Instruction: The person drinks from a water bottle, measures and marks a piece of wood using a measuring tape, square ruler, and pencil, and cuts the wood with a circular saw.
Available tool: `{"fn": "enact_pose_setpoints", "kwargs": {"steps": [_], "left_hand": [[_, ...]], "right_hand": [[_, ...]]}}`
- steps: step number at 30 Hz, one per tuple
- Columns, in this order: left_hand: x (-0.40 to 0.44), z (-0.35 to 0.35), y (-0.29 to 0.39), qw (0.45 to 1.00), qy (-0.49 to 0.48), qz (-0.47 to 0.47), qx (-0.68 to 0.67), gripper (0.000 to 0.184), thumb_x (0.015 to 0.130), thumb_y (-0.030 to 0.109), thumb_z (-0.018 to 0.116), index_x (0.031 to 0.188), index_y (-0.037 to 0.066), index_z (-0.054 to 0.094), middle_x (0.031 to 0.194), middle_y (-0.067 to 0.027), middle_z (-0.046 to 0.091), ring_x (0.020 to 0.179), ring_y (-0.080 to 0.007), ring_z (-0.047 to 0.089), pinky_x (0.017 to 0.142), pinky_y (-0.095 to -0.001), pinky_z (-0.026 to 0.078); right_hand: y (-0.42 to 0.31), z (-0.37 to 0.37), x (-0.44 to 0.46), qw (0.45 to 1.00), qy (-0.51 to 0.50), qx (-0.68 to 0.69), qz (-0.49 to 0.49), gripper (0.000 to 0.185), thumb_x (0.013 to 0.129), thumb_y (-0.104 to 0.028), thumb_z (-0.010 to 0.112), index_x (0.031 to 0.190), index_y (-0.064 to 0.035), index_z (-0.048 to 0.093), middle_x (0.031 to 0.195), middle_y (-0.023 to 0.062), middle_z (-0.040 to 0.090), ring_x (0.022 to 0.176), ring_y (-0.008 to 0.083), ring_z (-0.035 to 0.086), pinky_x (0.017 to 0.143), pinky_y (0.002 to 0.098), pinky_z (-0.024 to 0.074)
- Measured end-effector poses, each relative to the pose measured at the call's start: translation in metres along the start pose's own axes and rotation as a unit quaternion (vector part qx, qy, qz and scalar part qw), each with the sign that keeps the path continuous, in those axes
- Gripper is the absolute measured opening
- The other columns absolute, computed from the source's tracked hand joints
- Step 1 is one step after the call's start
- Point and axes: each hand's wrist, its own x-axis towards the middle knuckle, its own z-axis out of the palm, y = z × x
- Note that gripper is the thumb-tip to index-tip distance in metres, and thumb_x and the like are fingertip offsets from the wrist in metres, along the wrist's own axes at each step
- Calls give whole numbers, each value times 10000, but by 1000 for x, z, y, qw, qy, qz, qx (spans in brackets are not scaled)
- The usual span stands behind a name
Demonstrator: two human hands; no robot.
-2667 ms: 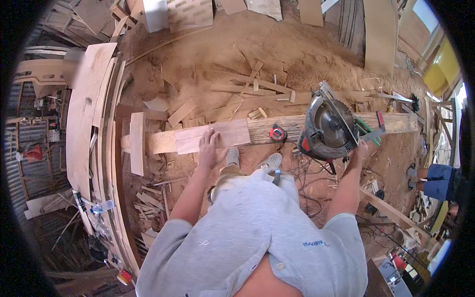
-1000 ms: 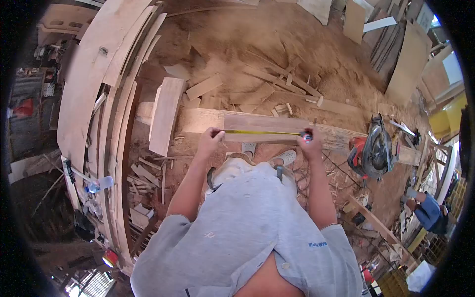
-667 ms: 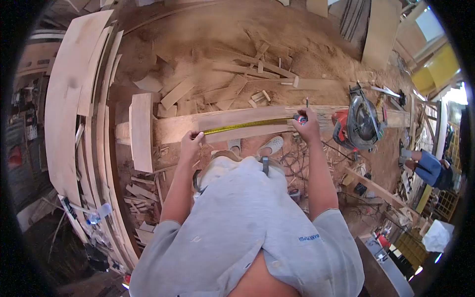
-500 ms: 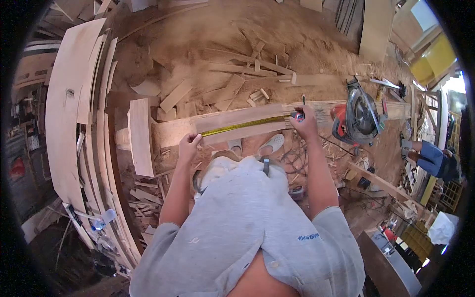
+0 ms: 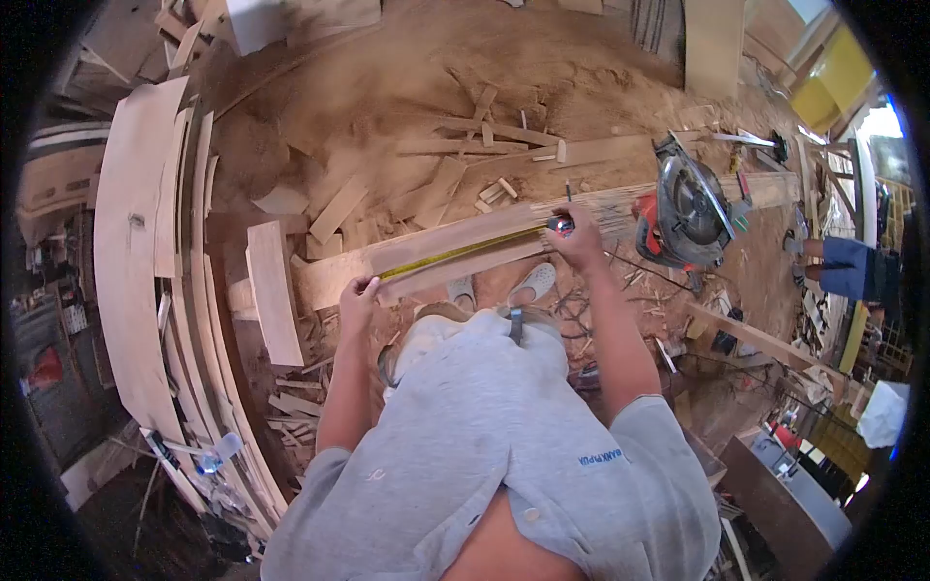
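Note:
A yellow tape measure blade is stretched along a wooden board, which lies on a longer timber beam. My left hand pinches the free end of the blade at the board's left part. In my right hand is the tape measure's case, at the other end of the blade. A thin dark stick like a pencil points up from the right hand's fingers. Right of that hand, a circular saw with an orange-red body rests on the beam.
A short plank lies across the beam's left end. Long boards are stacked at the left. Offcuts and sawdust cover the ground beyond. A cable runs near the saw. Another person stands at the far right.
The view has shifted slightly, so the beam and saw appear further left. Both hands still hold the tape stretched over the board, with little visible change in its length.

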Motion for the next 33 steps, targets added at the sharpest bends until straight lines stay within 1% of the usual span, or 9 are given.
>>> {"fn": "enact_pose_setpoints", "kwargs": {"steps": [4, 7, 10, 14, 17, 21, 25, 29, 33], "left_hand": [[-10, 4, 25, 979, 135, 155, 0, 258, 992, 217, 768, 1160, 23, 747, 1076, -80, 768, 995, -182, 701, 924, -345, 535], [-29, 23, 62, 986, 116, 124, 2, 266, 996, 214, 757, 1171, 16, 725, 1155, -112, 754, 1107, -235, 693, 1032, -395, 499], [-42, 49, 76, 971, 79, 205, 88, 253, 979, 181, 756, 1163, 15, 707, 1193, -148, 724, 1182, -282, 670, 1078, -431, 478], [-60, 89, 98, 940, 26, 295, 171, 232, 936, 115, 766, 1132, 12, 700, 1218, -202, 683, 1225, -357, 640, 1085, -448, 482], [-67, 111, 105, 923, -20, 331, 195, 246, 935, 110, 767, 1150, 9, 702, 1214, -200, 696, 1167, -331, 676, 1042, -429, 516], [-77, 143, 122, 959, -201, 188, 74, 341, 1022, 92, 708, 1341, -23, 670, 1327, -150, 720, 1149, -218, 713, 1015, -358, 564], [-100, 186, 150, 942, -282, 152, -96, 352, 991, 117, 765, 1321, 11, 699, 1178, -113, 769, 1054, -174, 722, 940, -330, 582], [-90, 167, 124, 960, -255, 115, -6, 279, 967, 113, 803, 1214, 16, 717, 1079, -61, 763, 962, -131, 700, 870, -293, 572], [-84, 120, 95, 984, -145, 79, -69, 188, 961, 134, 814, 1088, 28, 726, 971, -22, 745, 864, -108, 671, 783, -281, 549]], "right_hand": [[1, 7, -3, 997, 66, 44, -18, 455, 760, -197, 857, 1166, -53, 710, 1102, 153, 744, 1045, 335, 719, 964, 448, 572], [17, 10, -2, 981, 129, 139, 35, 429, 762, -188, 847, 1147, -61, 705, 1089, 148, 743, 1050, 336, 713, 963, 451, 569], [18, 4, -7, 970, 162, 156, 95, 416, 769, -168, 835, 1142, -50, 693, 1073, 162, 740, 1048, 360, 716, 952, 469, 569], [57, 11, -11, 975, 211, 60, 12, 366, 781, -156, 814, 1106, -48, 683, 1034, 190, 716, 1010, 414, 686, 928, 516, 557], [53, 2, -19, 976, 196, 84, 33, 346, 793, -134, 800, 1102, -47, 674, 1044, 187, 710, 1004, 414, 682, 915, 514, 558], [-9, -27, -29, 987, 42, 143, -55, 417, 790, -151, 815, 1162, -36, 664, 1107, 159, 716, 1056, 343, 712, 948, 434, 580], [-59, -12, -38, 971, -107, 183, -113, 600, 769, -200, 858, 1306, -49, 633, 1190, 167, 709, 1107, 328, 712, 982, 418, 576], [-61, 2, -39, 970, -159, 163, -91, 603, 759, -204, 852, 1303, -49, 641, 1203, 161, 709, 1122, 314, 713, 987, 416, 574], [-30, -4, -26, 987, -108, 98, -62, 507, 772, -176, 804, 1243, -42, 672, 1162, 162, 727, 1094, 316, 721, 984, 414, 574]]}}
